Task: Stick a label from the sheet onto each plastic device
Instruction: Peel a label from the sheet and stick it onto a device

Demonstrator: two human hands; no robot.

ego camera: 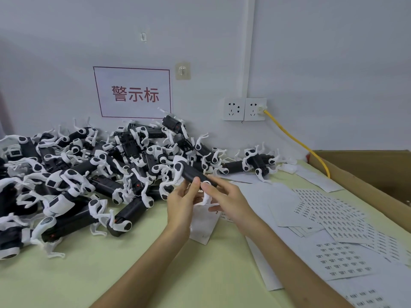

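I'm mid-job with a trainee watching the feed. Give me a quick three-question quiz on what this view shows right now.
1. True or false: the left hand grips a device held up off the table.
2. Multiple choice: the yellow cable on the wall is plugged into A) the left socket, B) the right socket, C) the cardboard box.
3. Fill in: the label sheets lie to the ___ of the pile of devices.

Key: 1 true; 2 B; 3 right.
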